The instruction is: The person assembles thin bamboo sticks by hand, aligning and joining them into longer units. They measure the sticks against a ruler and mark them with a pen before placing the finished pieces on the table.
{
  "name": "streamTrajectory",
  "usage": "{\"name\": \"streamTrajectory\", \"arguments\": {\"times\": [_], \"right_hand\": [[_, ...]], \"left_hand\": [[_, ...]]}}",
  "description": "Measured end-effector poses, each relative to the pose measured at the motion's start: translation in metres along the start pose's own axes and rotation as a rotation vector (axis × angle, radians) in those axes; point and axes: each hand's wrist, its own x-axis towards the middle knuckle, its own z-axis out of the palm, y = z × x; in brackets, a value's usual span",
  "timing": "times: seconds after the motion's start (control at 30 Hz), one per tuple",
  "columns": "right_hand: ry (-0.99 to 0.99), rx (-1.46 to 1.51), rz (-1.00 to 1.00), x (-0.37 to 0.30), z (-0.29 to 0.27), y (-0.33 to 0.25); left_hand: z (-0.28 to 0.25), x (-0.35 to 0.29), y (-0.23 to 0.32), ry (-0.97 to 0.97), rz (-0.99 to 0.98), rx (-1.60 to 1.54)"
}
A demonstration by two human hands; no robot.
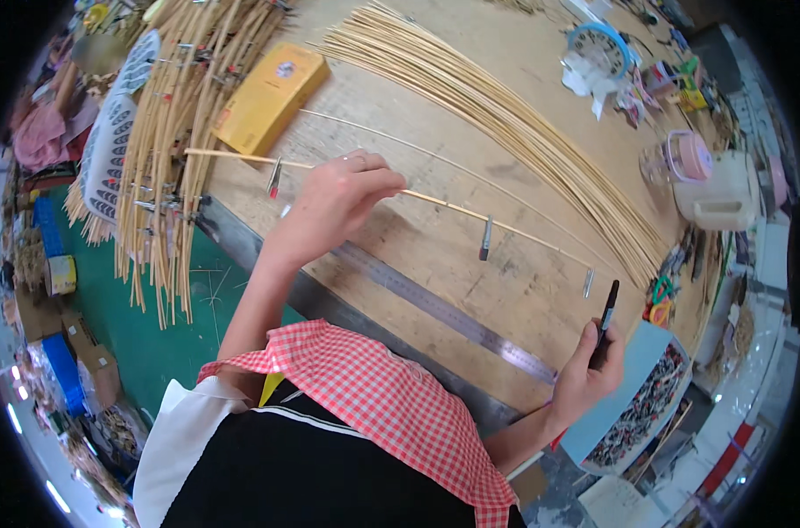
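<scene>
My left hand (334,202) is closed in a pinch on a thin bamboo stick (453,206), which slants across the table from upper left to lower right. Small metal clips sit along this stick: one with a red part (274,179) left of the hand, a dark one (485,238) and a silver one (587,282) to its right. Upright in my closed right hand (589,374) is a black marker pen (608,312), apart from the stick. A long metal ruler (435,304) lies along the near table edge, below the stick.
A bundle of bamboo sticks (497,110) lies across the wooden table. At left are a yellow box (272,99) and clipped sticks (167,132) on a white basket (110,154). A blue box (580,436) of small clips stands at right, near scissors (660,299) and a jug (717,194).
</scene>
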Motion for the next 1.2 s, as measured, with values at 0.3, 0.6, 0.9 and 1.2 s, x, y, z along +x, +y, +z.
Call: {"name": "streamTrajectory", "arguments": {"times": [0.3, 0.6, 0.9, 1.2], "right_hand": [[-0.189, -0.215, 0.028, 0.01, 0.018, -0.003], [-0.441, -0.267, -0.254, 0.069, 0.096, 0.007], [-0.495, -0.165, -0.352, 0.079, 0.127, 0.039], [-0.528, -0.183, -0.348, 0.042, 0.108, 0.041]], "left_hand": [[0.057, 0.011, -0.015, -0.151, 0.178, -0.076], [0.098, -0.001, 0.01, -0.183, 0.315, -0.143], [0.109, -0.008, 0.007, -0.141, 0.235, -0.208], [0.033, -0.055, -0.037, 0.147, -0.237, 0.046]]}}
